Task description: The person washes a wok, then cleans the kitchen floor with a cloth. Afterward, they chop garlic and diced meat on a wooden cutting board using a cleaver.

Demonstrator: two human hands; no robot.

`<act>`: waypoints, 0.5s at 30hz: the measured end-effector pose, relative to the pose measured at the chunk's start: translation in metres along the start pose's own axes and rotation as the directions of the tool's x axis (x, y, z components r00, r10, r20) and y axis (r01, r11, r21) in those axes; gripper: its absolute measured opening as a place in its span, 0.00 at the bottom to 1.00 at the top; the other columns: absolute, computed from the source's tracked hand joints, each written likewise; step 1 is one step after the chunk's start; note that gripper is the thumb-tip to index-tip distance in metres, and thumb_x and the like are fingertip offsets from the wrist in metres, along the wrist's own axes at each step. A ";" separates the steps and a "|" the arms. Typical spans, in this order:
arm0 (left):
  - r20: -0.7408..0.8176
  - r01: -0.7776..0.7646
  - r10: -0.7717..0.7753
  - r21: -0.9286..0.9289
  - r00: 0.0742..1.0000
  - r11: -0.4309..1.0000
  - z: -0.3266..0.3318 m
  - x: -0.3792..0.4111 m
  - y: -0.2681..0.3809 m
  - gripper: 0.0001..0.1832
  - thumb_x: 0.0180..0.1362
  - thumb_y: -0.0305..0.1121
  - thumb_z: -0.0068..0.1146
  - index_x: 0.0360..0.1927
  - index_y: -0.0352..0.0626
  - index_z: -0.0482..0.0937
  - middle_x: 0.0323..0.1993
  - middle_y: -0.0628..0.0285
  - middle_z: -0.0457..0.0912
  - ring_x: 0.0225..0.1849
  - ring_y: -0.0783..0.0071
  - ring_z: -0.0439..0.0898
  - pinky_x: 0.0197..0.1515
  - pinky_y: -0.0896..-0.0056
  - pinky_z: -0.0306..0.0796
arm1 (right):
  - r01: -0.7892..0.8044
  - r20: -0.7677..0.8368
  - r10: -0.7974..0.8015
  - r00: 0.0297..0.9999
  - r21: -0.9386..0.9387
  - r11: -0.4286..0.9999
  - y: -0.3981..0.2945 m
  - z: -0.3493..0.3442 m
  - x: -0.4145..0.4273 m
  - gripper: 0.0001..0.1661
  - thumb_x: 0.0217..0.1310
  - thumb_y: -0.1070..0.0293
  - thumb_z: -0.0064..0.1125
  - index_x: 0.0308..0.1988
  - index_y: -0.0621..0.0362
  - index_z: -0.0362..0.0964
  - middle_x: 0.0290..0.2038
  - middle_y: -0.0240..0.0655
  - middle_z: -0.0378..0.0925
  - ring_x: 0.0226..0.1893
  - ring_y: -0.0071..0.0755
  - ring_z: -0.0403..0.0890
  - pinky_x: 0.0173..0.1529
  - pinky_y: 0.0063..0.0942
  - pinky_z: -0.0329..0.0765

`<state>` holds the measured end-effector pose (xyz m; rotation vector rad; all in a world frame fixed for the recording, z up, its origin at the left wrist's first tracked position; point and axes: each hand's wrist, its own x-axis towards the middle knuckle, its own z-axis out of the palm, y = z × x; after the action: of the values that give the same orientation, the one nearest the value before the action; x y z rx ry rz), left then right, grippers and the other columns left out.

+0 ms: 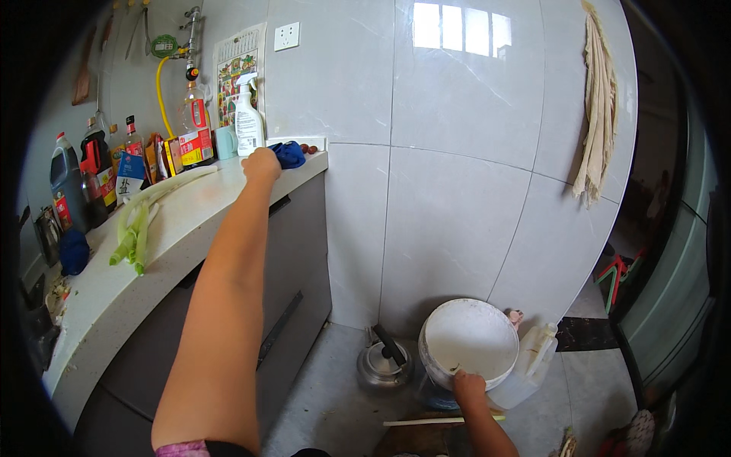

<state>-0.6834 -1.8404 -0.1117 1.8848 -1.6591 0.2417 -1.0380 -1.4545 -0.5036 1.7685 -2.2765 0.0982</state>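
Observation:
My left hand point(261, 164) reaches to the far end of the countertop point(188, 205), against a dark blue cloth point(290, 155); whether its fingers grip the cloth cannot be made out. A white spray bottle point(248, 123) stands just behind that hand, and small dark red round things point(309, 149) lie past the cloth. Down at the right, my right hand point(469, 387) is closed on the near rim of a white plastic bucket point(477, 343), which is tilted so that its inside shows. Stalks of green onion point(137, 228) lie on the countertop at the left.
Sauce bottles point(100, 165), an oil bottle point(194, 125) and a light green mug point(226, 142) line the counter's back. On the floor are a metal kettle point(385, 365), a translucent plastic jug point(528, 365) and a long pale stalk point(425, 422). A beige cloth point(597, 108) hangs on the tiled wall.

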 end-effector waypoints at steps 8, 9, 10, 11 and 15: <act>-0.060 0.165 -0.156 0.196 0.986 0.967 -0.066 0.014 -0.081 0.18 0.55 0.32 0.47 0.50 0.42 0.75 0.53 0.54 0.74 0.55 0.56 0.72 0.53 0.62 0.68 | 0.013 0.081 -0.012 0.997 -0.011 1.000 -0.001 -0.005 0.005 0.05 0.49 0.68 0.50 0.26 0.55 0.69 0.21 0.41 0.78 0.22 0.43 0.81 0.28 0.38 0.77; 0.046 0.049 -0.072 0.370 0.996 0.928 -0.078 0.000 -0.078 0.19 0.54 0.32 0.48 0.50 0.43 0.75 0.54 0.55 0.73 0.56 0.57 0.71 0.53 0.62 0.68 | 0.012 0.100 -0.010 0.995 -0.027 1.000 0.004 -0.007 0.003 0.05 0.50 0.68 0.50 0.26 0.56 0.69 0.21 0.41 0.78 0.23 0.43 0.81 0.28 0.39 0.77; 0.061 0.048 -0.080 0.412 0.995 0.910 -0.084 0.008 -0.087 0.19 0.53 0.32 0.48 0.50 0.43 0.75 0.53 0.56 0.74 0.56 0.57 0.72 0.53 0.62 0.68 | 0.025 0.081 -0.022 0.997 -0.037 0.999 0.005 -0.001 0.004 0.05 0.50 0.67 0.50 0.27 0.56 0.70 0.22 0.41 0.79 0.24 0.44 0.82 0.29 0.38 0.77; 0.076 0.045 -0.088 0.452 0.993 0.891 -0.089 0.029 -0.094 0.19 0.53 0.32 0.49 0.50 0.43 0.76 0.53 0.56 0.74 0.55 0.57 0.72 0.52 0.62 0.69 | 0.020 0.088 -0.016 0.996 -0.044 0.999 0.006 0.003 0.005 0.06 0.50 0.67 0.50 0.27 0.56 0.70 0.22 0.41 0.79 0.24 0.44 0.82 0.29 0.38 0.77; 0.084 -0.151 0.134 0.234 0.987 0.960 -0.097 0.033 -0.094 0.22 0.54 0.45 0.48 0.49 0.43 0.76 0.51 0.52 0.75 0.54 0.54 0.72 0.55 0.62 0.66 | -0.002 0.132 0.009 0.991 -0.049 0.999 0.003 0.004 0.004 0.07 0.51 0.67 0.49 0.27 0.56 0.71 0.22 0.41 0.79 0.24 0.44 0.82 0.29 0.37 0.77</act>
<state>-0.5632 -1.8117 -0.0474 1.9671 -1.8863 0.4611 -1.0429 -1.4587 -0.5063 1.7934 -2.3527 -0.0749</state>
